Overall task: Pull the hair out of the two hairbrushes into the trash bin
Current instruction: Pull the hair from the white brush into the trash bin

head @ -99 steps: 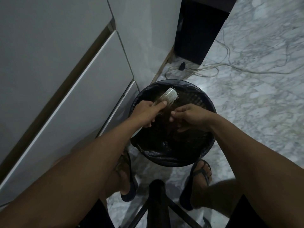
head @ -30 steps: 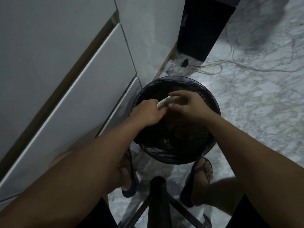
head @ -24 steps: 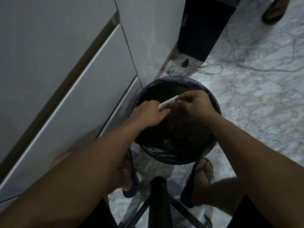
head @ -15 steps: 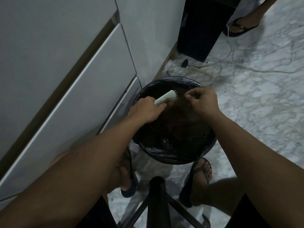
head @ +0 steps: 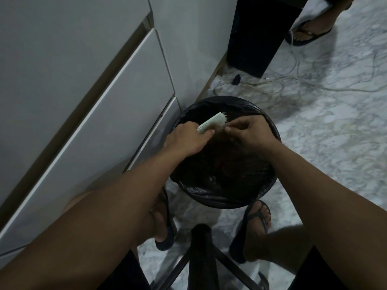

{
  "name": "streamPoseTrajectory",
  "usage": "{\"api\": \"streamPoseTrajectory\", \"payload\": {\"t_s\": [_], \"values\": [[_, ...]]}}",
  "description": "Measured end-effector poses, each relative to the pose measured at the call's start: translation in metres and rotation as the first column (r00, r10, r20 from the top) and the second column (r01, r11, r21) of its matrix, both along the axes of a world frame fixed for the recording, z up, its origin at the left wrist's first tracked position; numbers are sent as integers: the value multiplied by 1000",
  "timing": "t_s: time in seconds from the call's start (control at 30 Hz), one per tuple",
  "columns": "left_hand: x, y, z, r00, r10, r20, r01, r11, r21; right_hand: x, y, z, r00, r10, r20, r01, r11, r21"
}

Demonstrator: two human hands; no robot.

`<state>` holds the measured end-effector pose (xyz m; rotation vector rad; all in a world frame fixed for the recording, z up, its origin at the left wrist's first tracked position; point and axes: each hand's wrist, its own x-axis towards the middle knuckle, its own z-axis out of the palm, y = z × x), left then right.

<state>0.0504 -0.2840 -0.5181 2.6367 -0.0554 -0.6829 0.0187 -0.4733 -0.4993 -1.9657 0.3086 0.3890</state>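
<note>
The trash bin [head: 225, 203], round and lined with a black bag, stands on the marble floor [head: 335, 143] just beside the white cabinet [head: 83, 101]; over its opening the left hand [head: 186, 139] grips the handle end of a pale hairbrush [head: 211, 123], whose head tilts up and away toward the bin's far rim with its bristles facing right; the right hand [head: 249, 131] is also above the bin, thumb and forefinger pressed together at the bristles in a pinch, though whether any hair sits between them is too dark to tell; a dark clump lies inside the bin; beyond the bin, white cables [head: 272, 82] trail across the floor near a black box [head: 259, 34], and another person's sandalled foot [head: 310, 31] stands further off.
</note>
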Motion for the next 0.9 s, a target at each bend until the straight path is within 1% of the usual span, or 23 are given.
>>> {"api": "streamPoseTrajectory", "payload": {"t_s": [0.1, 0.2, 0.27, 0.37, 0.43, 0.53, 0.6, 0.67, 0.73, 0.8, 0.83, 0.9], "values": [[3, 2, 1, 998, 59, 3, -59, 998, 22, 1, -8, 6, 999, 23, -45, -26, 997, -78], [3, 1, 4, 996, 80, 31, -82, 995, 65, 3, -11, 8, 996, 36, -85, -43, 996, -84], [4, 3, 4, 992, 114, 52, -117, 991, 64, 3, -12, 8, 991, 19, -130, -25, 999, -44], [8, 9, 4, 979, 190, 75, -193, 981, 31, 3, -18, 8, 970, 4, -245, 8, 999, 46], [10, 10, 5, 978, 186, 92, -189, 982, 18, 2, -23, 7, 951, -2, -309, 25, 997, 71], [9, 9, 9, 979, 165, 118, -171, 984, 39, 2, -23, 6, 929, -11, -371, 51, 994, 100], [8, 8, 11, 979, 160, 125, -165, 986, 36, 2, -21, 7, 929, -9, -369, 29, 998, 47], [7, 7, 11, 982, 149, 119, -151, 989, 4, 0, -20, 6, 941, 10, -337, -38, 996, -75], [4, 3, 11, 986, 140, 88, -138, 990, -34, -2, -21, 4, 955, 73, -288, -131, 973, -189], [0, -2, 11, 990, 123, 69, -119, 991, -58, -5, -19, 4, 957, 145, -252, -191, 967, -170], [-2, -4, 11, 991, 113, 73, -108, 992, -69, -4, -17, 5, 965, 147, -217, -178, 975, -131], [-3, -7, 13, 992, 100, 81, -94, 993, -73, -3, -7, 11, 988, 94, -119, -105, 991, -82]]}}
